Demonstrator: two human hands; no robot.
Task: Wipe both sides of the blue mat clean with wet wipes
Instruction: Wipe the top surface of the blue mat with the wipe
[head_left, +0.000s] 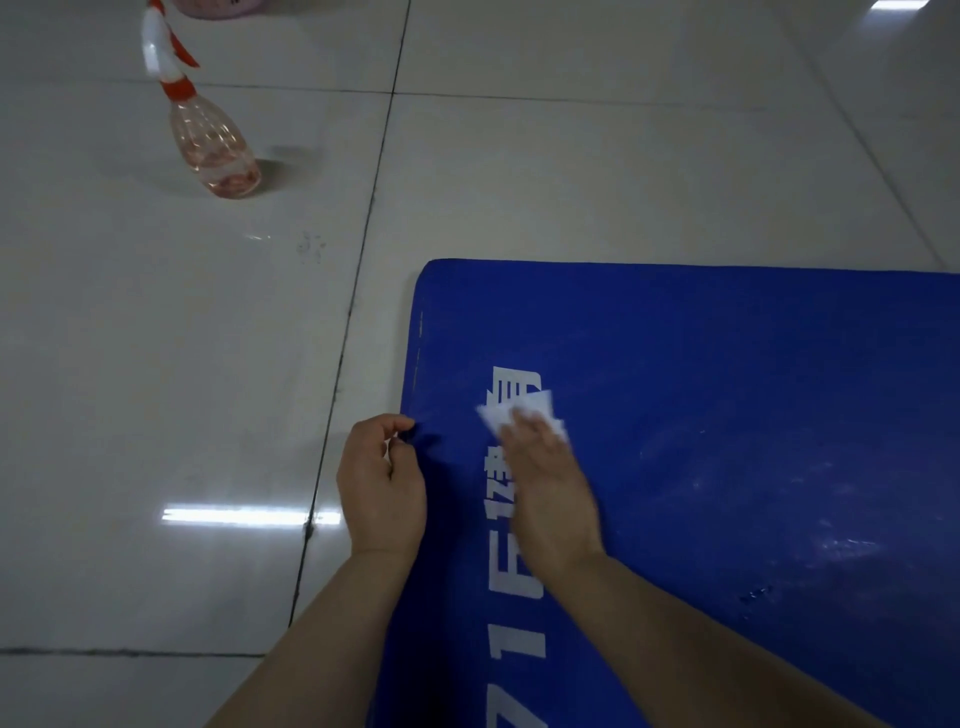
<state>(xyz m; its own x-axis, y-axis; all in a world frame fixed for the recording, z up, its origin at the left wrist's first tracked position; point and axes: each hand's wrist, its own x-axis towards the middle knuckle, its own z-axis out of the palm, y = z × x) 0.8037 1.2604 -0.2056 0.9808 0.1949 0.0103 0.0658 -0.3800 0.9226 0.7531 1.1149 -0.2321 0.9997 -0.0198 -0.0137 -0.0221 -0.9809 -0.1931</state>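
mat: the blue mat (727, 415) lies flat on the tiled floor (182, 364), filling the frame from 3 to 6 o'clock; its long axis cannot be judged, since it runs out of frame
wipe: a white wet wipe (519, 408) sits on the mat's white lettering, close to the left edge
right hand: the right hand (550, 483) lies flat on the wipe, fingers straight and pointing to 11 o'clock, pressing it to the mat
left hand: the left hand (382, 483) has its fingers curled, pinching the mat's left edge at about 9 o'clock from the wipe
key relation: most unwiped mat lies toward 3 o'clock of the right hand, the nearer one
forearms: both reach in from 6 o'clock
bottle: a spray bottle (208, 130) stands at 11 o'clock, well apart
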